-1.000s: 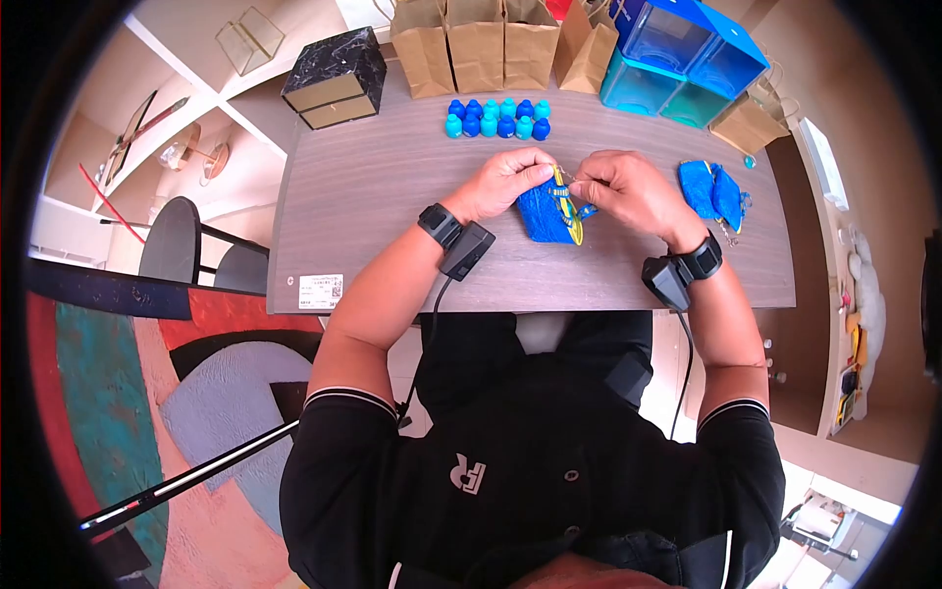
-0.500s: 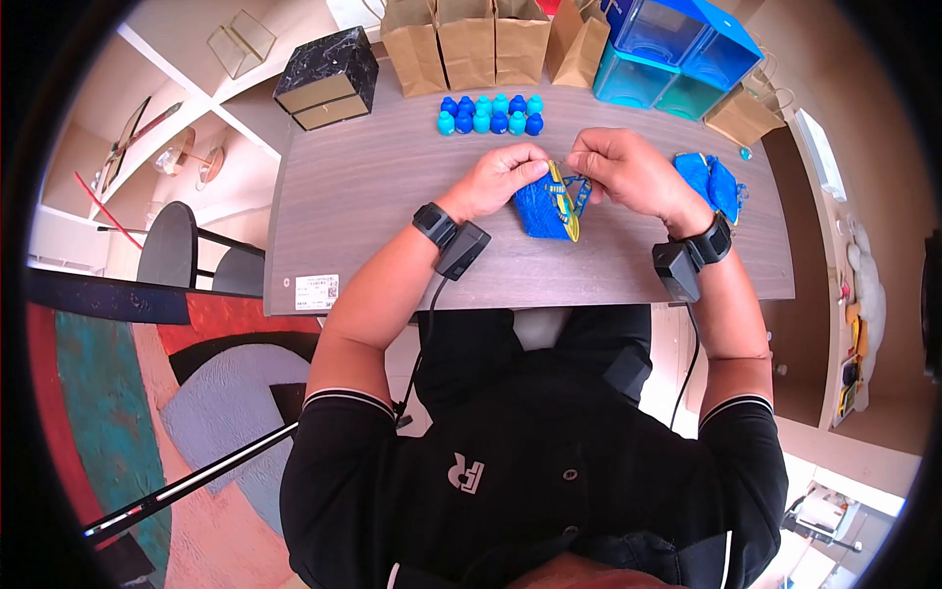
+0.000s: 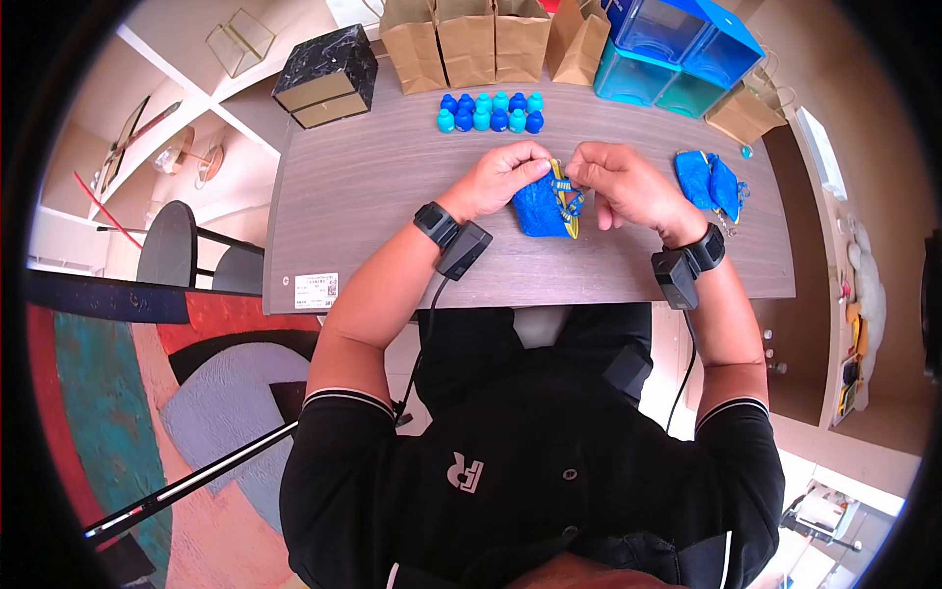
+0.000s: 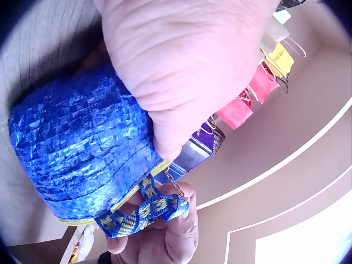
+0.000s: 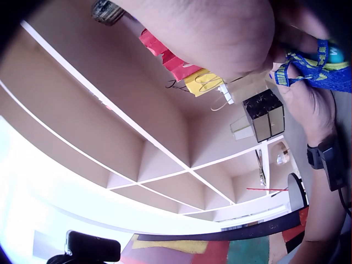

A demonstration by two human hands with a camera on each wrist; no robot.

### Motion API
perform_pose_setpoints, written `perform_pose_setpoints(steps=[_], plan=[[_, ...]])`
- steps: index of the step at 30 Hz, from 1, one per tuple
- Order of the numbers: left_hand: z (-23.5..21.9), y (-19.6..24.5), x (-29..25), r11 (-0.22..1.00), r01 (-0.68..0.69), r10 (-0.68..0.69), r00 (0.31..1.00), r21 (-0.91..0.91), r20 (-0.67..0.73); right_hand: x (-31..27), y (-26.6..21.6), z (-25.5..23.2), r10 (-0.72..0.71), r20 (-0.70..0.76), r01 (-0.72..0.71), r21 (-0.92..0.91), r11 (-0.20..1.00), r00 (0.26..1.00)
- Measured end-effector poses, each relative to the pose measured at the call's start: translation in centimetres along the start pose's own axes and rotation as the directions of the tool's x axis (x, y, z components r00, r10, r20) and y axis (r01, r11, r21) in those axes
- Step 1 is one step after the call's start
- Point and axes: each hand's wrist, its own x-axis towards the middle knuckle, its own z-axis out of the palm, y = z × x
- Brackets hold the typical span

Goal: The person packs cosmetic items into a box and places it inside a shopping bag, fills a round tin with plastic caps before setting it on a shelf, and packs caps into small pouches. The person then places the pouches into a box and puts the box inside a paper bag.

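Observation:
A small blue woven pouch (image 3: 535,211) with yellow trim stands tilted over the table in the head view. My left hand (image 3: 505,179) grips its upper edge, thumb on the outside. Its blue-and-yellow strap (image 4: 146,212) hangs from the opening in the left wrist view. A thin metal chain (image 4: 175,183) runs from the pouch's corner to my right hand (image 3: 628,187), whose thumb and forefinger pinch it. Something teal with white lettering (image 5: 334,54) shows inside the mouth in the right wrist view.
Two rows of blue and teal bottles (image 3: 482,120) stand behind my hands. More blue pouches (image 3: 693,181) lie at the right. Along the back are a black marbled drawer box (image 3: 329,79), brown paper bags (image 3: 469,49) and blue and teal clear-fronted boxes (image 3: 633,79).
My right hand drew slightly away from the pouch, then came back lower, its other fingers loosening from the strap. The left hand keeps its grip on the pouch.

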Motion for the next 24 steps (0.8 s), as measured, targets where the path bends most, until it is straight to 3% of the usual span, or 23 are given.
perform_pose_setpoints(steps=[4, 6, 7, 8, 9, 12, 15, 18, 21, 23, 24], plan=[[0.3, 0.3, -0.2, 0.999, 0.009, -0.011, 0.999, 0.044, 0.039, 0.1, 0.3, 0.0, -0.005, 0.021, 0.003, 0.083, 0.997, 1.0], [0.2, 0.5, -0.3, 0.999, 0.03, -0.032, 0.998, 0.042, 0.056, 0.4, 0.2, -0.6, -0.122, 0.01, 0.122, -0.151, 0.981, 0.993], [0.2, 0.6, -0.3, 0.997, 0.043, -0.046, 0.998, 0.057, 0.048, 0.5, 0.2, -1.0, -0.122, 0.01, 0.122, -0.151, 0.981, 0.992], [0.2, 0.7, -0.3, 0.996, 0.057, -0.06, 0.997, 0.071, 0.04, 0.5, 0.2, -1.6, -0.278, -0.045, 0.233, -0.424, 0.875, 0.96], [0.3, 0.8, -0.3, 0.996, 0.055, -0.058, 0.997, 0.071, 0.043, 0.5, 0.0, -2.0, -0.435, -0.052, 0.292, -0.668, 0.685, 0.899], [0.3, 0.7, -0.2, 0.997, 0.026, -0.028, 0.999, 0.069, 0.028, -0.5, -0.5, -1.8, -0.345, -0.039, 0.217, -0.71, 0.67, 0.938], [0.2, 0.1, -0.1, 0.999, 0.026, -0.026, 1.0, 0.023, -0.013, -0.9, 0.5, -0.7, -0.395, 0.054, 0.302, -0.741, 0.6, 0.917], [0.4, 0.3, -0.2, 0.999, 0.01, -0.01, 1.0, 0.045, 0.007, -2.2, 0.1, 0.0, -0.363, 0.046, 0.267, -0.763, 0.588, 0.931], [0.6, 0.3, -0.1, 0.998, 0.038, -0.032, 0.994, 0.053, -0.102, -3.6, 0.2, 0.2, -0.343, 0.071, 0.273, -0.761, 0.589, 0.937], [0.1, -0.3, 0.4, 0.993, -0.065, 0.038, 0.968, -0.1, -0.247, -4.7, 0.6, -0.1, -0.352, 0.104, 0.304, -0.757, 0.579, 0.93], [-0.5, -0.4, 0.4, 0.993, -0.08, 0.055, 0.965, -0.087, -0.256, -5.3, 0.8, -0.3, -0.334, 0.116, 0.304, -0.747, 0.591, 0.936]])
